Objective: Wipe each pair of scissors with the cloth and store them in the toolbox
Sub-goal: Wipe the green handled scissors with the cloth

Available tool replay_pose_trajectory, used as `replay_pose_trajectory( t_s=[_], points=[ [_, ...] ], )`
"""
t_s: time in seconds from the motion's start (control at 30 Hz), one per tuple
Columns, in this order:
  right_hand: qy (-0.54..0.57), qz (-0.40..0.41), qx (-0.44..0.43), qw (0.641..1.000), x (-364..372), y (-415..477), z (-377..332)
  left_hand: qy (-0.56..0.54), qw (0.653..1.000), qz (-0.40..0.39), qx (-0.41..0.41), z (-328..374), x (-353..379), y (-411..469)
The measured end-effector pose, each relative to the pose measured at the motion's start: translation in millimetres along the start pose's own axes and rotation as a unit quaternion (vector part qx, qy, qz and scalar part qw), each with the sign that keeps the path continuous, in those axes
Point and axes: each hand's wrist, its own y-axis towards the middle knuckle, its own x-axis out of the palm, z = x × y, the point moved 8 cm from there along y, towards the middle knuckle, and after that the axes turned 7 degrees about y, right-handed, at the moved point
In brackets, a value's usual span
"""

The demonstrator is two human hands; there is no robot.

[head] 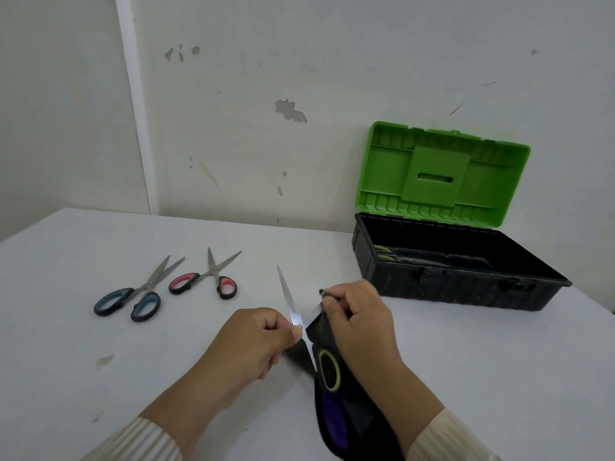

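Two pairs of scissors lie on the white bench (pixel 66 277) at the far left, both with their blades parted and pointing toward the wall: the blue-handled scissors (pixel 133 296), and just beside them the red-handled scissors (pixel 208 277). Nearer the middle, the left hand (pixel 246 344) is curled, thumb and forefinger pinching a third pair, the yellow-ringed scissors (pixel 293 311), close to where the blades cross. One blade sticks up free; the other runs into a dark cloth (pixel 332 414). The right hand (pixel 359 324) grips that cloth, fingers bunched around the covered blade, and the rest of the cloth hangs beneath the handle. At the right the black toolbox (pixel 459 291) stands against the wall, its green lid (pixel 442 174) raised. A green-handled pair (pixel 386 258) lies inside at its left end.
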Motion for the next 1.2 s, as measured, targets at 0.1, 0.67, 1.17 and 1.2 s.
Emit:
replay_pose_trajectory(
  t_s=[0.1, 0.67, 1.17, 1.2],
  points=[
    [0.009, 0.002, 0.011, 1.000, -0.4, 1.1, 2.2, -0.013, 1.000, 0.007, -0.007, -1.8, -1.3, 1.4],
    [0.074, -0.153, 0.129, 0.977, 7.0, -4.3, 2.4, -0.083, 0.994, 0.034, -0.059, -13.8, -14.5, 7.6],
    [0.138, -0.121, 0.202, 0.962, 21.4, -11.5, 16.2, -0.557, 0.823, 0.020, -0.107, -19.5, 18.7, 6.5],
    [0.140, -0.111, 0.204, 0.962, 22.4, -12.1, 16.5, -0.527, 0.840, 0.021, -0.126, -24.2, 25.6, 5.2]
  ],
)
